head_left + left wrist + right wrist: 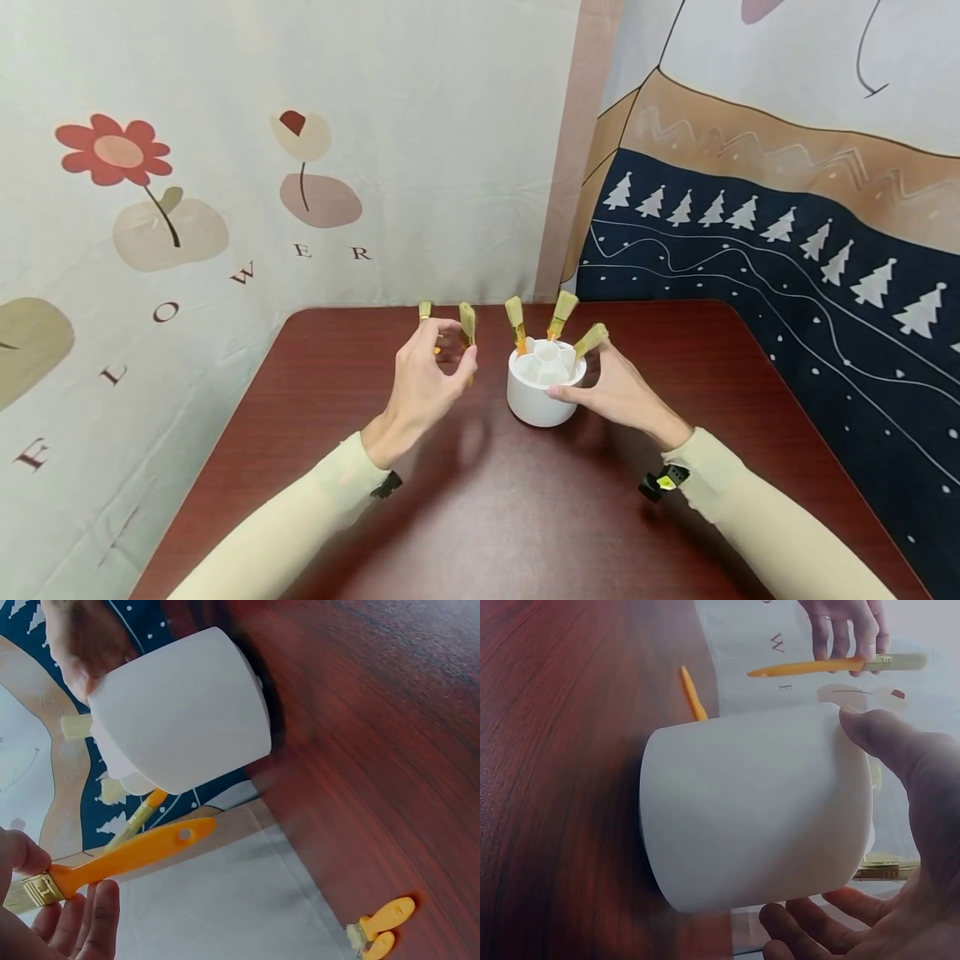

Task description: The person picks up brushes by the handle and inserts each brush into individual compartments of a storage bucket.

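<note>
My left hand [423, 379] pinches a paint brush [139, 855] near its metal collar. Its pale bristles point up and its orange handle hangs downward, left of a white round holder [542, 407]. The holder stands on the table and has several compartments inside. My right hand [628, 390] grips the holder's right side, with the thumb [877, 731] at the rim and the other fingers round the far side. Three brushes stand in the holder, bristles up: one at the left [515, 315], one at the back [563, 310] and one leaning right beside my fingers [592, 338].
Two more orange-handled brushes [386, 915] lie on the dark red table [315, 400], partly hidden behind my left hand in the head view. A flower-printed cloth [435, 167] hangs behind the table, and a navy tree-printed cloth [750, 275] hangs at the right.
</note>
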Demonstrator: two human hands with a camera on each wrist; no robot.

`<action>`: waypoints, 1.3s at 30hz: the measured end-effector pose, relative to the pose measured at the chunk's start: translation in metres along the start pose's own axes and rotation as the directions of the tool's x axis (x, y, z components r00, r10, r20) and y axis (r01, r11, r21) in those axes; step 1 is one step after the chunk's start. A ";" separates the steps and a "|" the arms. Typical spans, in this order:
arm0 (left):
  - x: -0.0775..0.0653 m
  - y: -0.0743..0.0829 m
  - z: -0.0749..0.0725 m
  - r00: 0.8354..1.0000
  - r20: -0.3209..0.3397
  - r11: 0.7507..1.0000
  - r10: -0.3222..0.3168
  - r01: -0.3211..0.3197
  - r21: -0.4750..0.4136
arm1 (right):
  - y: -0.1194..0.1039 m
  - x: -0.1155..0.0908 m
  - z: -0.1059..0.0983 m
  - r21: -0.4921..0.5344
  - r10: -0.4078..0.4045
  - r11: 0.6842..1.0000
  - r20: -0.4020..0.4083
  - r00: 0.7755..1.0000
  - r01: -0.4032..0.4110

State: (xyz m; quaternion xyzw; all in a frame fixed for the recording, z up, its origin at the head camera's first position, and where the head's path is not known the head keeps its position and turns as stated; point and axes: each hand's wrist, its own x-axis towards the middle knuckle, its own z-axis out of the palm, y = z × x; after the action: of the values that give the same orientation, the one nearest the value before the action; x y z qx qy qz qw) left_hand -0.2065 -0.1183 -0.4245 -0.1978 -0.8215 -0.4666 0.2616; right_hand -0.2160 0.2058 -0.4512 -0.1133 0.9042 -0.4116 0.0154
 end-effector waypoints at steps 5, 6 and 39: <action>0.001 0.003 0.001 1.000 -0.027 0.999 0.015 -0.016 -0.028 | 0.000 0.001 0.001 0.002 -0.013 1.000 -0.008 1.000 0.013; 0.001 0.003 0.001 0.999 -0.033 0.999 0.020 -0.021 -0.032 | 0.000 0.001 0.002 0.006 -0.011 1.000 -0.009 1.000 0.011; -0.002 0.017 0.024 0.997 -0.068 0.971 0.041 -0.056 -0.234 | -0.004 -0.001 0.003 0.000 0.035 0.999 -0.011 0.999 -0.035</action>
State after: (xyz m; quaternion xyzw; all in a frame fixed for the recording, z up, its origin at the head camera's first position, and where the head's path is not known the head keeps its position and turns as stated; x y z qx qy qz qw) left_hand -0.2009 -0.0900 -0.4250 -0.2328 -0.7467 -0.5600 0.2733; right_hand -0.2143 0.2012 -0.4508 -0.0952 0.9061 -0.4119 0.0178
